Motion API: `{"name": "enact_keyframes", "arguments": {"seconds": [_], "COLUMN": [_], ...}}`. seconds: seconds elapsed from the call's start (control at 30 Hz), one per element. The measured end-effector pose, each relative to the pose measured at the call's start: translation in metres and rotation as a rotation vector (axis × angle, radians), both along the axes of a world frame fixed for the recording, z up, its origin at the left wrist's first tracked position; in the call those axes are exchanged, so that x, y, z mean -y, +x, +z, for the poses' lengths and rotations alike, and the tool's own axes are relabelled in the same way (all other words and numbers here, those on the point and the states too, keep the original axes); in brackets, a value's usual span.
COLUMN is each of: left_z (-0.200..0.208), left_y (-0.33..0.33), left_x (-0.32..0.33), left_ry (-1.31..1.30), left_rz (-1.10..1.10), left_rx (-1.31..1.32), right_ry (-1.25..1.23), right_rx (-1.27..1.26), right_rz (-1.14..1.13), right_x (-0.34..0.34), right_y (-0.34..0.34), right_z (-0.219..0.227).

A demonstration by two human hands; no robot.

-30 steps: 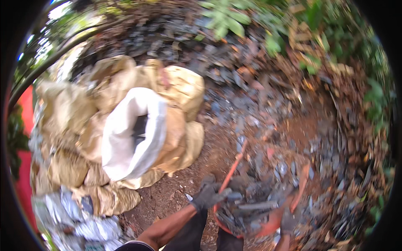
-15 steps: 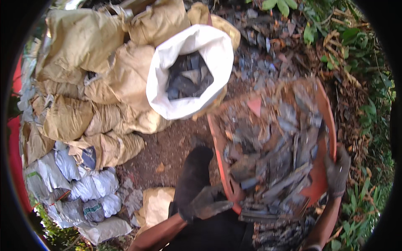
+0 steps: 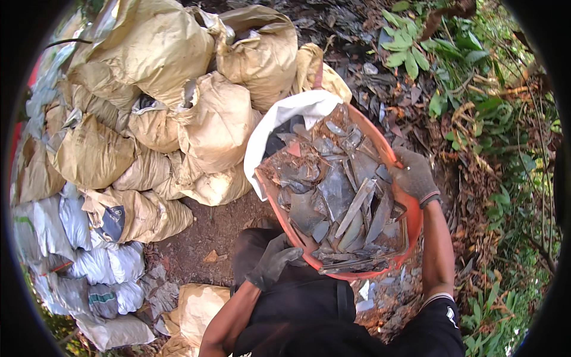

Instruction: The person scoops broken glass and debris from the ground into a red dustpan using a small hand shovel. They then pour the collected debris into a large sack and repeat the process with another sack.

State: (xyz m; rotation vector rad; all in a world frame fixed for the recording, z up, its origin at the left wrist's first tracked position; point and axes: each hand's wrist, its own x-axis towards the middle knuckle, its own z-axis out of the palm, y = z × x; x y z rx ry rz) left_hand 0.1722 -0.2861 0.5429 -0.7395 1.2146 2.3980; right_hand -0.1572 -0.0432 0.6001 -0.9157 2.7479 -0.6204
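Note:
Both my hands wear dark grey gloves and hold an orange plastic tub with one low, open end. My right hand grips its right rim. My left hand is closed at its near left edge, the fingertips partly out of sight. A heap of dark flat shards, like broken glass or slate, fills the tub, with soil and a small reddish piece among them. The tub's far end rests at or over the mouth of a white sack. Dark pieces show inside the sack; the tub covers most of its opening.
Stacked tan sacks fill the left side, with silvery-white bags below them. Another tan sack lies by my left forearm. Loose shards and dry leaves cover the ground at the right, bordered by green plants.
The tub has moved up and left, from beside the white sack to over its mouth. Both hands have travelled with it. The view has also shifted.

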Motion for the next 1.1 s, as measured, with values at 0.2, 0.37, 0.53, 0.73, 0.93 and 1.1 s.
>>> {"name": "enact_keyframes", "arguments": {"seconds": [0.2,0.37,0.53,0.73,0.93,1.1], "left_z": [0.002,-0.047,-0.110,-0.079,-0.089,-0.064], "left_y": [-0.026,-0.071,-0.156,-0.214,-0.298,-0.303], "left_x": [0.021,0.087,0.134,0.164,0.165,0.179], "left_ry": [0.011,-1.015,-1.345,-1.357,-1.516,-1.715], "left_rz": [-0.140,0.150,0.014,-0.562,-0.584,-0.314], "left_rx": [0.097,0.324,0.154,0.180,0.063,-0.173], "right_ry": [0.197,0.283,0.307,0.369,0.518,0.329], "right_rx": [0.009,0.065,0.109,0.142,0.174,0.247], "right_rz": [0.126,0.123,0.137,0.280,0.448,0.285], "right_x": [0.032,0.032,0.049,0.061,0.124,0.184], "right_y": [-0.022,-0.041,-0.051,-0.075,-0.085,-0.109], "right_z": [-0.017,-0.017,-0.007,-0.011,0.001,-0.078]}}
